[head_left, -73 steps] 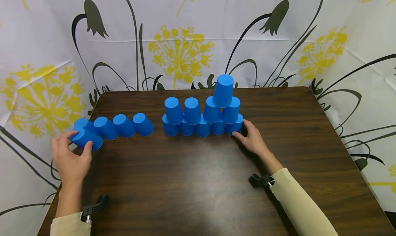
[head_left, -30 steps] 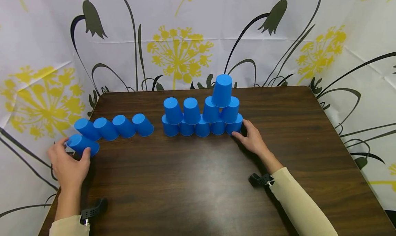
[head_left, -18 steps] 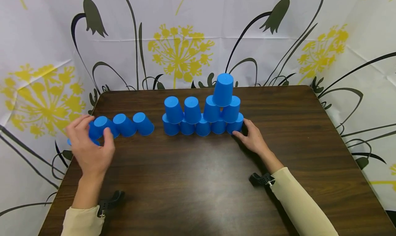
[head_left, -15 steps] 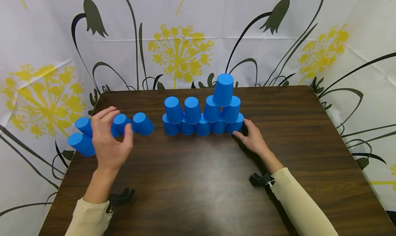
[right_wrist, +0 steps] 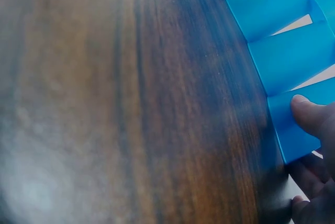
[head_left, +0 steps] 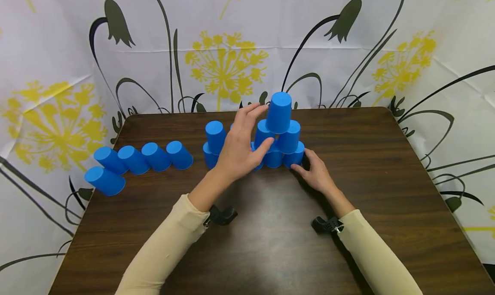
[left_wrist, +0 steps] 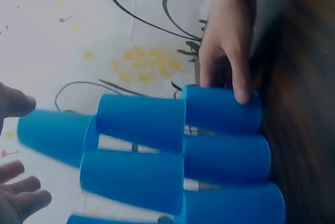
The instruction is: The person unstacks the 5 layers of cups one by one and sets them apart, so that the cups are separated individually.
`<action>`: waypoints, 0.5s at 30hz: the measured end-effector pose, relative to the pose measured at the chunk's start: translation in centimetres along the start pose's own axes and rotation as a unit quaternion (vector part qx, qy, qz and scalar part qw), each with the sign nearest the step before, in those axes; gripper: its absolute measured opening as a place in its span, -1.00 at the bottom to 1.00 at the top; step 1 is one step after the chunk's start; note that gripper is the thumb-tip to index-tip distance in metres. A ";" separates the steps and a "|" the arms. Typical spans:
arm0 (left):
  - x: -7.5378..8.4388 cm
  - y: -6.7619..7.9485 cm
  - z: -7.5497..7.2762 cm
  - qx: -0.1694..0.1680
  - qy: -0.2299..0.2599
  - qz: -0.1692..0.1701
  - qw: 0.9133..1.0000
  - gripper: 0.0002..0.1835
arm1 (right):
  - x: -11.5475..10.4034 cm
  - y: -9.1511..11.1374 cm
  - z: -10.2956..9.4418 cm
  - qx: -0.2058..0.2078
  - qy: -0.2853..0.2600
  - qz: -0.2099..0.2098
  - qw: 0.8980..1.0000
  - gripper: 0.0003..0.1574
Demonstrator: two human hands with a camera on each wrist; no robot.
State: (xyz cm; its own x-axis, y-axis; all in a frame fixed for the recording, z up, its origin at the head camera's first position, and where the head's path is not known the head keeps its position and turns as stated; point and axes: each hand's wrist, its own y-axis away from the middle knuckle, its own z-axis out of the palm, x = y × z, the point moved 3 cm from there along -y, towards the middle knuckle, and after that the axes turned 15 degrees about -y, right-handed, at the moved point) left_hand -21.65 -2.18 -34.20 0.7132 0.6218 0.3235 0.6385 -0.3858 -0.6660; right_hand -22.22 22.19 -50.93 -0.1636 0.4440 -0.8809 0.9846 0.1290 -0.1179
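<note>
Blue plastic cups stand upside down in a stepped stack, with one top cup [head_left: 279, 113] above a second row and a longer bottom row. My left hand [head_left: 240, 151] is spread in front of the stack, just left of the top cup, and hides part of the second row. In the left wrist view, its thumb [left_wrist: 18, 102] and fingers reach toward the top cup from either side, holding nothing. My right hand [head_left: 319, 174] grips the rightmost bottom cup [head_left: 292, 155]; in the right wrist view its thumb [right_wrist: 309, 113] lies on that cup's side.
Left of the stack, several upturned blue cups [head_left: 156, 157] stand in a slanting row. One more cup [head_left: 105, 181] stands in front of that row's left end, near the left edge of the dark wooden table [head_left: 263, 243]. A flower-print cloth [head_left: 247, 80] hangs behind.
My left hand has let go of the front left cup, after drawing it slightly toward me, and has moved right to the stack. The right hand has stayed at its cup.
</note>
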 end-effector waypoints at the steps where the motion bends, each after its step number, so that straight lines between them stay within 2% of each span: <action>1: 0.2 -0.5 0.5 -0.003 0.000 -0.006 1.000 -0.27 | 0.0 0.0 0.0 0.001 0.001 0.001 1.000 -0.19; 7: 0.4 -2.6 2.6 -0.001 -0.006 -0.042 0.999 -0.29 | 0.1 0.0 0.1 -0.004 0.000 -0.001 1.000 -0.20; 15: 0.4 -3.3 3.7 -0.001 -0.001 -0.050 0.999 -0.42 | 0.3 0.0 0.1 -0.002 0.005 0.008 1.000 -0.18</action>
State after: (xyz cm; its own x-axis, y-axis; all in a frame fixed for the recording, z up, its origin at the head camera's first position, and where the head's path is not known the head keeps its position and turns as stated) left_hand -24.54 1.78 -34.37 0.6449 0.6591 0.3868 0.7074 -0.3232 -0.6286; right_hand -22.28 22.19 -51.22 -0.1492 0.4547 -0.8781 0.9868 0.1253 -0.1028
